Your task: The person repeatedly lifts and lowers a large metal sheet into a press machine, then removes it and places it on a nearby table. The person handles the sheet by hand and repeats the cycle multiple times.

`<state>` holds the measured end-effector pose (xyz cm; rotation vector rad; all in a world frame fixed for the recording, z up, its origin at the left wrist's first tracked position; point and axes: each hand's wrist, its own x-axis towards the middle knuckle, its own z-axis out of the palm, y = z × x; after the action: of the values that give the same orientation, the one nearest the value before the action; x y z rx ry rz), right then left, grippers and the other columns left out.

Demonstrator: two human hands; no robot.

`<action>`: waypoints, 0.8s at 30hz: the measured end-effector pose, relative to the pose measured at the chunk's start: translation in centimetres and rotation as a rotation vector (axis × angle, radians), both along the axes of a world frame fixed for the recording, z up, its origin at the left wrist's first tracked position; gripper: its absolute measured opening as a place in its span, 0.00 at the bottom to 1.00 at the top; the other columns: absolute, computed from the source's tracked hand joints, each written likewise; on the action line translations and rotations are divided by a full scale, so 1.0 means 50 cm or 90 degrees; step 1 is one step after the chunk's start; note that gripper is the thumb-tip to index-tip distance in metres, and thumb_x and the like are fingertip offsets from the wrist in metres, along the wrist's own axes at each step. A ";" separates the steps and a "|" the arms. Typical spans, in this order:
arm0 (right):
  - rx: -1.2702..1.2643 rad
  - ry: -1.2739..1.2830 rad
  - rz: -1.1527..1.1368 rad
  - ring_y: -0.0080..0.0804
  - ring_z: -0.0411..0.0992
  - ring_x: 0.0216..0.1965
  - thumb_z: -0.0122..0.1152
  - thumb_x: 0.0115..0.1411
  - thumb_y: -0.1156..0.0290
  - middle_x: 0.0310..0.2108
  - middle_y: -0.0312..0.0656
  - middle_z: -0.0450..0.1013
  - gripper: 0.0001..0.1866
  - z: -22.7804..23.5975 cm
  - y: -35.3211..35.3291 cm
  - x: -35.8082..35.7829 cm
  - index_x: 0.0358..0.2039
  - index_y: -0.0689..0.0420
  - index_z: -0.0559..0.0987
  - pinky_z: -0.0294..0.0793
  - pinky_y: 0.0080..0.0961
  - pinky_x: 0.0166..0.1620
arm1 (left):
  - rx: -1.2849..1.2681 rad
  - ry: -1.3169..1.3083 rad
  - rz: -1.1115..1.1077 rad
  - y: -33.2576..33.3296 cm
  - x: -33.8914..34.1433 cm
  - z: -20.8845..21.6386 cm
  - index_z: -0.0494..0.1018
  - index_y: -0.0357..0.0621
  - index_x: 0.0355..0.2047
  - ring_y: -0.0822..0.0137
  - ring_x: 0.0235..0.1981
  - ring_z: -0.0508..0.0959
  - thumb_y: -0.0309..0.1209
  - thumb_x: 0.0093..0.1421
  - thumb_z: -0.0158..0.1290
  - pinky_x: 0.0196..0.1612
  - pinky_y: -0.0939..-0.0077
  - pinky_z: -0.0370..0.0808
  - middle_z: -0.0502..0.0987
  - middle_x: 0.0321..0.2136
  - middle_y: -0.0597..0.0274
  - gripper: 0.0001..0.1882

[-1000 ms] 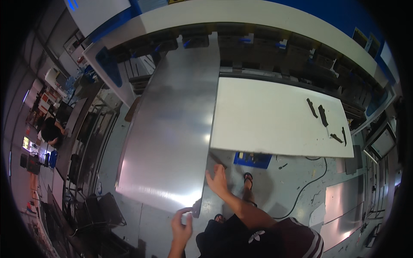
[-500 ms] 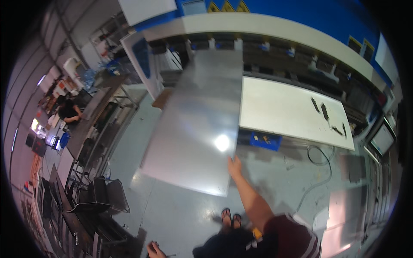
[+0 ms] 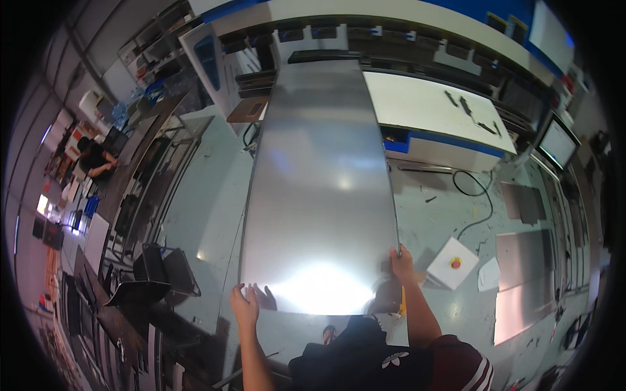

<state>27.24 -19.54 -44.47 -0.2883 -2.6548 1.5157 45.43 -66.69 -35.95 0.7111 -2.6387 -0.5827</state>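
A long, shiny metal sheet (image 3: 319, 189) stretches away from me. Its far end lies in the opening of a large blue-and-white press brake (image 3: 306, 36), at the row of tooling. My left hand (image 3: 245, 305) grips the sheet's left edge by the near corner, fingers curled over the rim. On the opposite long edge, a little farther from me, my right hand (image 3: 403, 264) is closed round the rim. The undersides of both grips are hidden. A bright glare covers the sheet's near end.
Right of the sheet, a white table (image 3: 417, 107) carries several black pieces (image 3: 465, 106). A white box with a red button (image 3: 455, 262), a black cable (image 3: 490, 205) and metal sheets (image 3: 525, 274) are on the floor. Left are a black chair (image 3: 151, 277), benches and a person (image 3: 96, 159).
My left hand has come up from below and taken hold of the sheet's left edge. The sheet has swung straighter in front of me, its near end moving right with my right hand.
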 end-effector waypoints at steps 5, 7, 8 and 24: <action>0.167 -0.039 -0.016 0.61 0.77 0.47 0.60 0.66 0.57 0.42 0.62 0.78 0.23 0.027 0.063 0.265 0.53 0.61 0.77 0.75 0.46 0.50 | 0.093 -0.308 0.069 -0.067 0.148 -0.103 0.64 0.33 0.59 0.34 0.55 0.74 0.44 0.69 0.47 0.59 0.49 0.68 0.75 0.51 0.32 0.28; 0.147 -0.051 -0.040 0.61 0.77 0.47 0.61 0.65 0.58 0.42 0.61 0.79 0.23 0.052 0.084 0.343 0.53 0.62 0.78 0.75 0.45 0.51 | 0.179 -0.368 0.001 -0.068 0.214 -0.123 0.65 0.34 0.55 0.30 0.50 0.76 0.44 0.71 0.45 0.53 0.44 0.71 0.77 0.45 0.29 0.24; 0.113 -0.061 -0.068 0.61 0.77 0.46 0.62 0.64 0.59 0.41 0.61 0.79 0.22 0.067 0.096 0.381 0.52 0.62 0.79 0.75 0.44 0.51 | 0.161 -0.356 -0.010 -0.062 0.247 -0.131 0.66 0.35 0.53 0.30 0.46 0.76 0.43 0.71 0.44 0.49 0.42 0.72 0.78 0.41 0.30 0.22; 0.108 -0.156 -0.075 0.58 0.78 0.39 0.53 0.65 0.73 0.38 0.64 0.78 0.27 0.230 0.415 0.640 0.65 0.57 0.69 0.75 0.43 0.47 | 0.156 -0.063 -0.054 0.280 0.355 -0.157 0.74 0.34 0.48 0.30 0.38 0.77 0.36 0.72 0.42 0.40 0.45 0.74 0.79 0.34 0.34 0.18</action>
<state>59.25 1.20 -32.97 -0.6432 -2.8678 1.2857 63.20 -52.71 -43.80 0.7156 -2.7277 -0.9309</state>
